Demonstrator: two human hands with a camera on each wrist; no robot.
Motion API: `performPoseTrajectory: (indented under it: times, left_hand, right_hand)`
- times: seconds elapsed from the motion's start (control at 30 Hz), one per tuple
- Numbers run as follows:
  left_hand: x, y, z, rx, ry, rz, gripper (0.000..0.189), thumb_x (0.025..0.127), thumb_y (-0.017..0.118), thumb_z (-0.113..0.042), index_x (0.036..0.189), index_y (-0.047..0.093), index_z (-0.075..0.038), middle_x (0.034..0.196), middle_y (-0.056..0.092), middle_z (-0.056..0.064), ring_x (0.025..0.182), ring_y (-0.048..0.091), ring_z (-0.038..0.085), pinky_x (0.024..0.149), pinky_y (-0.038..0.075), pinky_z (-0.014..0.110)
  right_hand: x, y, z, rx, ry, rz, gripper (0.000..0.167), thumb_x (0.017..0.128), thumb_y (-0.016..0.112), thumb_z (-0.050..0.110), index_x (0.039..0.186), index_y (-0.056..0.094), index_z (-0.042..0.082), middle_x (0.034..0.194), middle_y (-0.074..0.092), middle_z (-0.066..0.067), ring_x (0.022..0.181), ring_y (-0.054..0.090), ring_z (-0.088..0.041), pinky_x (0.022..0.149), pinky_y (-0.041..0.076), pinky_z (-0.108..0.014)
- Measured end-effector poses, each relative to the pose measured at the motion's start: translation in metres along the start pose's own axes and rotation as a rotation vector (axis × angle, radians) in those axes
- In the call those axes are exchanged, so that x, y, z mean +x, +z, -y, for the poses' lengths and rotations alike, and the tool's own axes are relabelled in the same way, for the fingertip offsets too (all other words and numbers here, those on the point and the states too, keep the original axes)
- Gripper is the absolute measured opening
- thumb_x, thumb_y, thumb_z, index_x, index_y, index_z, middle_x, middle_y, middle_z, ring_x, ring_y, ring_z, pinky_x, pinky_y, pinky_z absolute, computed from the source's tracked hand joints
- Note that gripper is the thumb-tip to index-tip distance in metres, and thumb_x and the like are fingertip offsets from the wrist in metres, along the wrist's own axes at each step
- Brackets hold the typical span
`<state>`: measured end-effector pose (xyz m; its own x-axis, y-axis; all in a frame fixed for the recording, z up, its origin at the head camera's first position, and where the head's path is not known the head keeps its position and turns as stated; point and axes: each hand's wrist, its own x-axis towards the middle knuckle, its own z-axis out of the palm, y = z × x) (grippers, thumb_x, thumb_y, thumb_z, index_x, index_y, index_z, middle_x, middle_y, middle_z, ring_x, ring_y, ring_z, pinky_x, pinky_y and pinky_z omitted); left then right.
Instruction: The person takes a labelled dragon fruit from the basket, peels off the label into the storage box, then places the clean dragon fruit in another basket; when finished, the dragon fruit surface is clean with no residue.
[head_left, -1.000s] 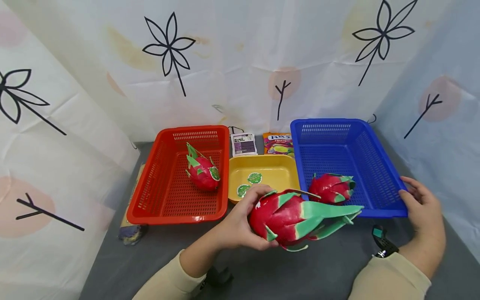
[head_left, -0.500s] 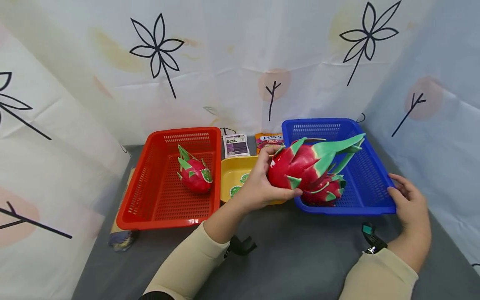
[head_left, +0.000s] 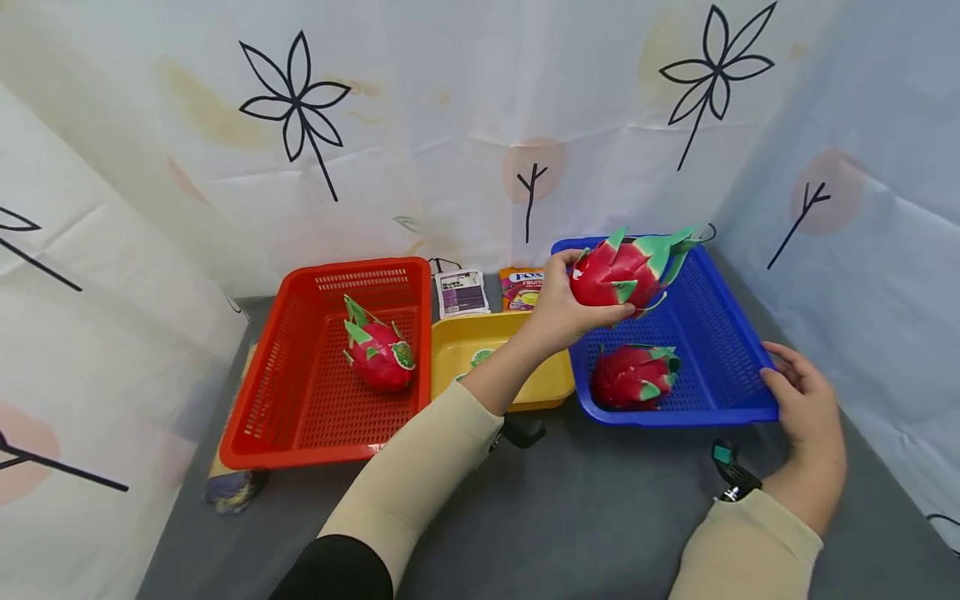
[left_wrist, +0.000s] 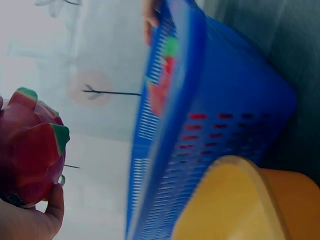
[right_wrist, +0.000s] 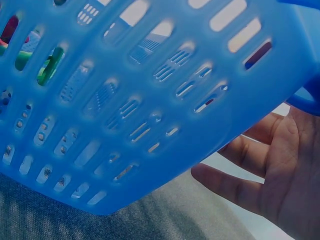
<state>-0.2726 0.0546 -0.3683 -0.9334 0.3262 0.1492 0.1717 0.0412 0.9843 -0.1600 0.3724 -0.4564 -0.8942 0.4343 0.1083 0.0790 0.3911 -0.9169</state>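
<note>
In the head view my left hand (head_left: 566, 307) grips a red dragon fruit (head_left: 613, 277) with green scales, raised over the far left part of the blue basket (head_left: 686, 417). The left wrist view shows this dragon fruit (left_wrist: 31, 147) above and apart from the basket's rim (left_wrist: 187, 65). A second dragon fruit (head_left: 633, 379) lies in the near left of the blue basket. My right hand (head_left: 806, 408) holds that basket's right rim near the front corner; in the right wrist view its fingers (right_wrist: 235, 187) lie along the outer wall.
To the left stands a red basket (head_left: 300, 457) with a dragon fruit (head_left: 381, 371) bearing a green sticker. A yellow tray (head_left: 543, 387) with round green labels sits between the baskets. Behind it are a white packet (head_left: 461, 292) and an orange candy bag (head_left: 519, 287).
My left hand has carried the dragon fruit from in front of the baskets, up and away, over the blue basket. The right hand keeps its place on the rim. The view has shifted slightly right.
</note>
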Motion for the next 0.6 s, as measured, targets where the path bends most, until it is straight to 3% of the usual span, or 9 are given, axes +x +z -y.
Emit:
performPoseTrajectory:
  times: [0.1,0.3,0.6]
  left_hand:
    - [0.019,0.011,0.010,0.095,-0.039,-0.014,0.091,0.076,0.092,-0.021,0.145,0.034,-0.015,0.135,0.045,0.001,0.122,0.048,0.016,0.079,0.059,0.028]
    - [0.045,0.031,0.024,0.386,-0.150,-0.012,0.091,0.076,0.091,-0.039,0.145,0.036,-0.013,0.134,0.045,0.004,0.119,0.049,0.018,0.085,0.058,0.031]
    - [0.061,0.048,0.031,0.677,-0.284,-0.071,0.093,0.073,0.091,-0.047,0.141,0.039,-0.009,0.129,0.047,0.009,0.113,0.055,0.023,0.094,0.056,0.038]
  right_hand:
    - [0.001,0.001,0.001,-0.032,0.008,0.001,0.037,0.104,0.054,0.015,0.139,0.061,0.023,0.091,0.059,0.022,0.071,0.057,0.004,0.060,0.049,-0.010]
    - [0.000,0.000,0.000,-0.041,0.018,0.000,0.038,0.104,0.053,0.017,0.142,0.059,0.019,0.091,0.057,0.023,0.071,0.058,0.004,0.060,0.050,-0.011]
    - [0.001,0.001,-0.001,-0.060,-0.008,-0.005,0.039,0.104,0.053,0.014,0.143,0.057,0.012,0.091,0.058,0.020,0.071,0.058,0.003,0.060,0.050,-0.012]
